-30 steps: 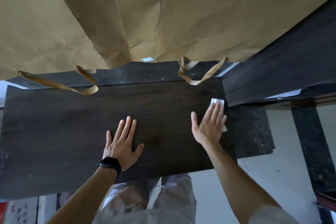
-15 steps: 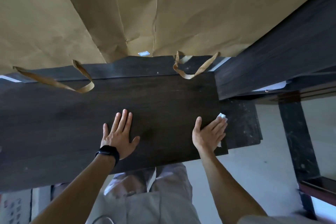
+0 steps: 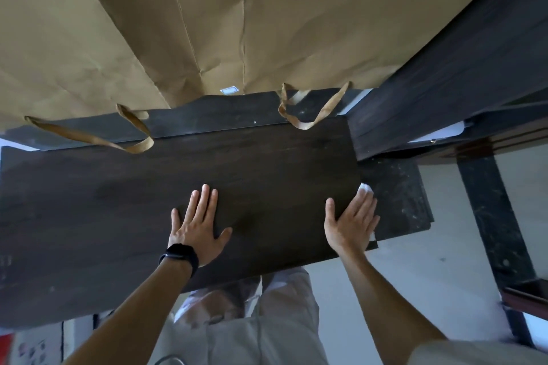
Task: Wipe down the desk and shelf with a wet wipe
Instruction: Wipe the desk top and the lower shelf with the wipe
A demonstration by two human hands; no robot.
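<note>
Desk corner in a plain indoor room, either a home study or a small office.

A dark wood-grain desk (image 3: 267, 172) stands over a pale, smooth floor (image 3: 415, 275), with a black metal leg (image 3: 492, 216) to its right. A dust-speckled lower shelf (image 3: 397, 195) shows just past its right end. Large brown paper bags (image 3: 267, 24) with flat handles (image 3: 311, 118) hang over its back edge. Whether this is a home or a workplace cannot be told.

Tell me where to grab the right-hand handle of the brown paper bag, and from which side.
Pinch the handle at the bend of its loop, coming from the near side. The flat strap lies on the desk with the bend toward you; its ends join the paper bag farther back.
</note>
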